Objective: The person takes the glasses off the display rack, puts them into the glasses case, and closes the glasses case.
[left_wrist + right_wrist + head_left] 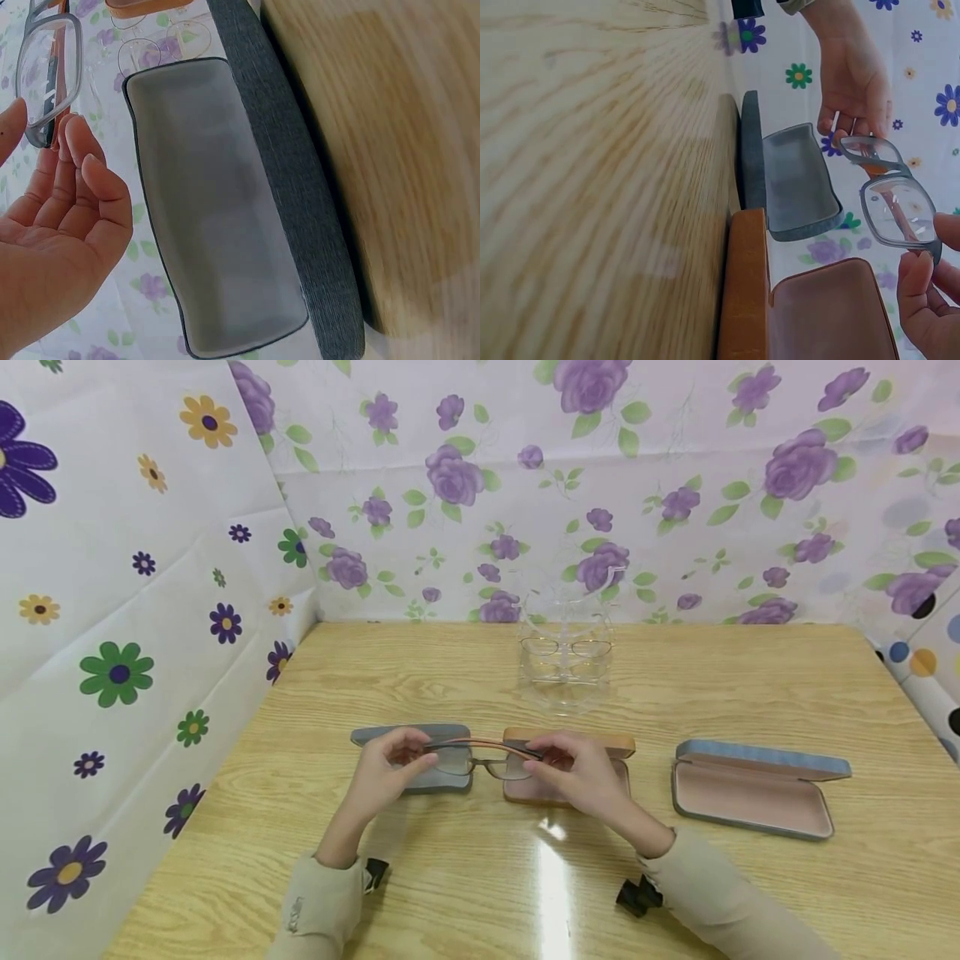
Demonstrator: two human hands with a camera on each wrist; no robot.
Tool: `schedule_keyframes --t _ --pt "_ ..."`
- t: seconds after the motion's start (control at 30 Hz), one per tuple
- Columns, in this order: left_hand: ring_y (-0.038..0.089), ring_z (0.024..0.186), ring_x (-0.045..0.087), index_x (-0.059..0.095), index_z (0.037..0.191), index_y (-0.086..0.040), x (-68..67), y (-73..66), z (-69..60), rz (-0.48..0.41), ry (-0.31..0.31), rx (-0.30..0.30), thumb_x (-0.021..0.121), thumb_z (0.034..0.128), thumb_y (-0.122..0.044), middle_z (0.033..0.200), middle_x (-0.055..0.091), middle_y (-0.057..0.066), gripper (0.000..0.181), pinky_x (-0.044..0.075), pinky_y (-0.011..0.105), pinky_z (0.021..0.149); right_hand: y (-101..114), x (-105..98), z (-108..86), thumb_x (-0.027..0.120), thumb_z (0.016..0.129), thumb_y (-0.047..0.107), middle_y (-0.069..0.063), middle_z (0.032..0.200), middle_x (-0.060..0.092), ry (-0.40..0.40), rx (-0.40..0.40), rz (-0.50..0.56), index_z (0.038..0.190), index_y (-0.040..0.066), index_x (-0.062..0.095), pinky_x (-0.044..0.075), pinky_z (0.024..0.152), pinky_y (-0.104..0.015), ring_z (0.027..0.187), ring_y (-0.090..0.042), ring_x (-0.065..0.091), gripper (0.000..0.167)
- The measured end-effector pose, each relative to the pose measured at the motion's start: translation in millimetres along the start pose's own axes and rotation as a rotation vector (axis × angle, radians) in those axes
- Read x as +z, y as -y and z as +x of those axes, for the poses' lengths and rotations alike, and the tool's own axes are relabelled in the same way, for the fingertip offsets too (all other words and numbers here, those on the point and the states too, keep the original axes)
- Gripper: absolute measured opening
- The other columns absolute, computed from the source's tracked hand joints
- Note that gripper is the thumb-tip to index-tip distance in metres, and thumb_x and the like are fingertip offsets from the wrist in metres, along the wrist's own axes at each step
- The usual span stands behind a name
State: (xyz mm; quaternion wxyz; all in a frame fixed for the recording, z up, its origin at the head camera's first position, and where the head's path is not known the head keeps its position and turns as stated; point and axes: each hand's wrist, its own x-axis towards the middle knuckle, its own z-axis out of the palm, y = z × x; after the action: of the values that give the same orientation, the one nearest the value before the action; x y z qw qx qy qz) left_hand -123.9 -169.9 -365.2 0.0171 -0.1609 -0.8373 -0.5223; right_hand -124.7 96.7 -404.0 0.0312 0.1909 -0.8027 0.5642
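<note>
A pair of eyeglasses (pixel 480 763) with grey rims and orange-and-dark temples is held up between both hands, its temples folded. My left hand (pixel 386 772) pinches one end of the frame between thumb and fingers. At the other end, my right hand (pixel 577 772) pinches the frame the same way. Underneath the left hand lies an open grey glasses case (pixel 217 210), with nothing in its tray. An open orange-brown glasses case (pixel 832 319) with a pink lining lies beside it, below the right hand. In the right wrist view both lenses of the eyeglasses (pixel 900 214) show.
To the right, an open blue glasses case (pixel 757 797) with a pink lining lies on the wooden table (pixel 465 877). Farther back stands a clear display rack (pixel 566 693) with thin-rimmed eyeglasses (pixel 592 648) on it. Flowered sheets (pixel 465 543) hang behind and at the sides.
</note>
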Motion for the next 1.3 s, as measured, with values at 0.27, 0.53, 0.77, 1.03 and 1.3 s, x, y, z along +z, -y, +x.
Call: schedule_keyframes --t 0.27,0.53,0.77,1.03,1.3 --pt "0.013 0.073 0.054 0.06 0.094 0.009 -6.9 4.5 -3.5 -0.001 -0.013 -0.014 0.066 0.0804 0.002 0.084 0.061 0.016 0.017 0.046 0.025 0.064 0.2 6.9 4.4 0.072 0.078 0.009 -0.008 0.088 0.064 0.005 0.012 0.028 0.098 0.0 0.068 0.051 0.062 -0.025 0.074 -0.016 0.059 0.022" --pt "0.013 0.072 0.054 0.059 0.095 0.01 -13.5 11.1 -10.5 0.016 -0.002 0.001 0.066 0.08 0.004 0.084 0.061 0.017 0.017 0.047 0.025 0.063 -1.5 13.9 8.6 0.071 0.078 0.004 -0.011 0.087 0.065 0.031 0.018 0.092 0.096 -0.002 0.068 0.051 0.062 -0.024 0.074 -0.017 0.06 0.02" --pt "0.014 0.072 0.056 0.06 0.096 0.009 -20.3 15.6 -16.6 0.058 0.0 -0.027 0.065 0.0811 0.002 0.084 0.062 0.016 0.017 0.048 0.027 0.063 -2.2 24.3 11.2 0.07 0.078 0.002 -0.014 0.087 0.064 0.068 -0.004 0.124 0.096 -0.005 0.067 0.052 0.062 -0.025 0.073 -0.016 0.061 0.02" --pt "0.018 0.077 0.057 0.06 0.098 0.009 -28.4 16.9 -19.1 0.113 -0.002 -0.08 0.064 0.0824 0.001 0.086 0.062 0.017 0.018 0.048 0.026 0.067 -0.2 35.9 16.6 0.069 0.078 -0.001 -0.017 0.085 0.064 0.072 0.01 0.134 0.097 -0.006 0.066 0.051 0.06 -0.025 0.072 -0.023 0.062 0.019" --pt "0.017 0.081 0.058 0.061 0.102 0.006 -38.2 45.5 -20.0 0.125 -0.006 -0.111 0.064 0.0839 -0.004 0.091 0.064 0.014 0.02 0.048 0.025 0.069 1.2 49.5 21.2 0.067 0.079 -0.002 -0.01 0.082 0.063 0.073 0.067 0.107 0.095 -0.003 0.068 0.05 0.058 -0.023 0.069 -0.02 0.061 0.016"
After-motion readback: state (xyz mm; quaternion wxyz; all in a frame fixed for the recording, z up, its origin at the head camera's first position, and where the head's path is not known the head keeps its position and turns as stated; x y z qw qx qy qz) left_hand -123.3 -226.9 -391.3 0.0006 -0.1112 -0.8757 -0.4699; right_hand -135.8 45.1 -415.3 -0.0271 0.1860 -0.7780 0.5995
